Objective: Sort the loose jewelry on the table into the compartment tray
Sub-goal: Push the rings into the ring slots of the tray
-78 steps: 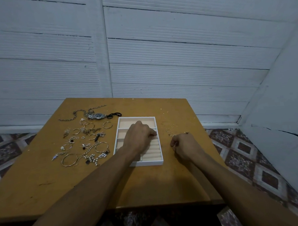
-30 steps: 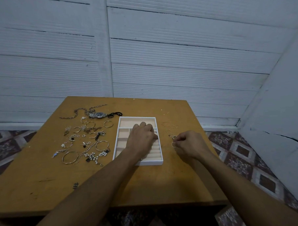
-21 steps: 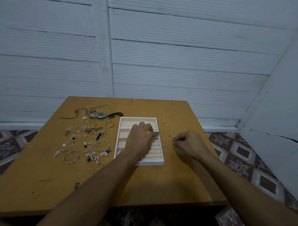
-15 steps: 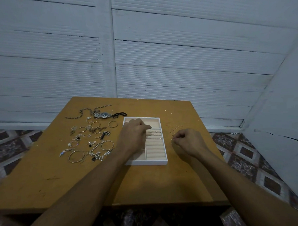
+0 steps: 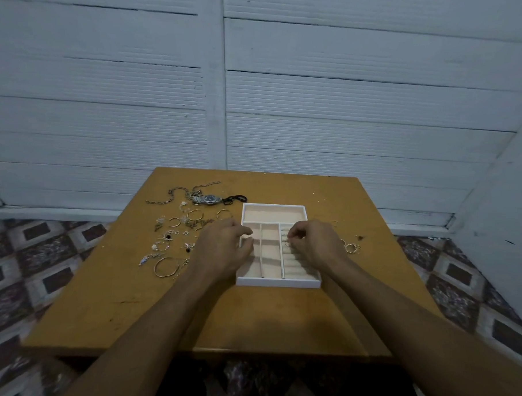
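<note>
A white compartment tray [image 5: 277,282] with a beige lining sits in the middle of the wooden table [image 5: 139,317]. My left hand [image 5: 223,247] rests at the tray's left wall, fingers loosely curled against it. Over the tray's right column of ring rolls, my right hand [image 5: 314,242] pinches a small ring [image 5: 287,243] between thumb and fingertips. Loose jewelry lies left of the tray: a wristwatch [image 5: 207,199], a chain [image 5: 170,195], a large bangle [image 5: 166,267] and several hoops and small pieces. A few rings [image 5: 352,247] lie to the right of the tray.
A white plank wall rises just behind the table. Patterned floor tiles [image 5: 41,252] show on both sides. The table's near edge runs close below my forearms.
My right hand lifted a ring from the table right of the tray and carried it left over the ring rolls. My left hand slid from inside the tray to its left wall.
</note>
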